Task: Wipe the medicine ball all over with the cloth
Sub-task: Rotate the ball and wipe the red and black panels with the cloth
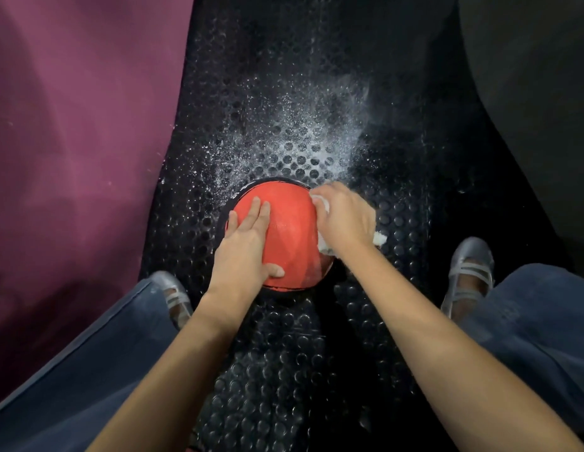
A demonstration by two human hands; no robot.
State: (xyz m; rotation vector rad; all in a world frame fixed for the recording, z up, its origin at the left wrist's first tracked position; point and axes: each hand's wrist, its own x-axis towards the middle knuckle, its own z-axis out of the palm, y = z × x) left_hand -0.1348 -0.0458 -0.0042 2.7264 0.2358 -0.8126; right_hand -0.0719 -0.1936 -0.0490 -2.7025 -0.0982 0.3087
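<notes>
My left hand [248,246] lays straight fingers flat on the round red rubber medicine ball [290,236] to stop it rolling, while my right hand [346,218] curls around the bunched white cloth [380,239], rubbing its far right side; it sits on the black studded floor mat [284,370] between my feet, matte, black-edged, white powder [300,138] scattered beyond

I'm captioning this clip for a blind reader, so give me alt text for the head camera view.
A person's right hand presses a white cloth against the right side of a red medicine ball, while the left hand lies flat on its left side. The ball sits on a black studded rubber mat dusted with white powder, between the person's grey shoes.
</notes>
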